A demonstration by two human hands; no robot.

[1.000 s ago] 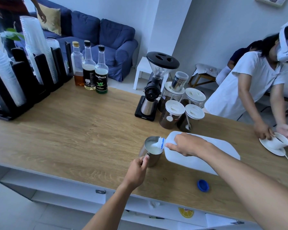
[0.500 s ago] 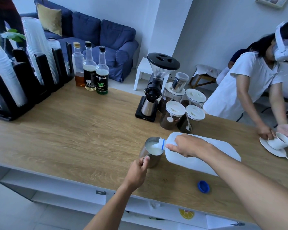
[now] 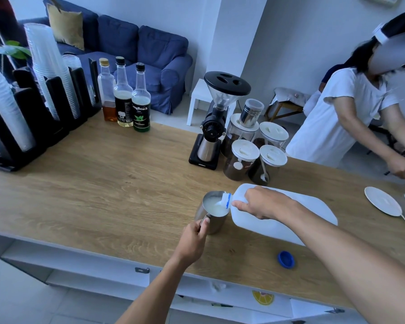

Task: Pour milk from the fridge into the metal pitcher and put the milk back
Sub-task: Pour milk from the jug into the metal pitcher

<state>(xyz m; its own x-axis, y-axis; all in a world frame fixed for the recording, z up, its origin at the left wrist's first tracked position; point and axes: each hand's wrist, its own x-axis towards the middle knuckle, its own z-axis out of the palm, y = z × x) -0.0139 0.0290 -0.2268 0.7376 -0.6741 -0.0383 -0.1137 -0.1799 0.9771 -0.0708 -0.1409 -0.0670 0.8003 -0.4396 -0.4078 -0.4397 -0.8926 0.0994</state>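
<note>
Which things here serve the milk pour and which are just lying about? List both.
In use: milk jug in right hand, metal pitcher steadied by left hand, blue cap.

Lying about: syrup bottles, coffee grinder, coffee jars, cup stacks, saucer.

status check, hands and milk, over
Left hand on pitcher handle. Right hand tipping jug, spout over pitcher, milk well up inside. Blue cap off, on counter. Nothing in the way.
</note>
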